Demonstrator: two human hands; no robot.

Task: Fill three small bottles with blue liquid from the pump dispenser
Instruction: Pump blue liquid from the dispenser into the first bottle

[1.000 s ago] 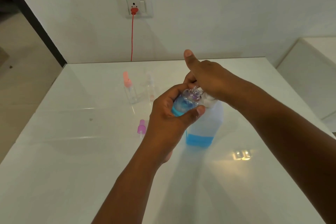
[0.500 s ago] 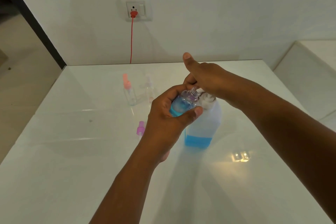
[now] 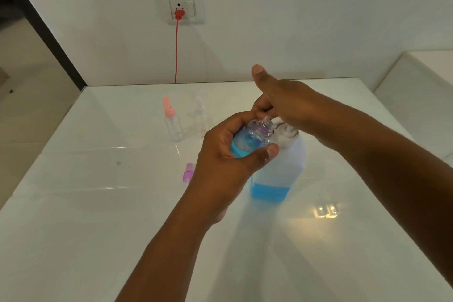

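From the head view, at frame centre, our left hand grips the small bottle, part-filled with blue, tilted, its mouth by the dispenser spout. Our right hand rests on the pump head, thumb raised; we cannot tell its finger curl. The bottle looks light and slick: hold its body. The spout is hidden.

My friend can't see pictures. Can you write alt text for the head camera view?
A left hand holds a small bottle of blue liquid at a pump dispenser while the right hand presses the pump. Two empty bottles and a purple cap sit on the white table.
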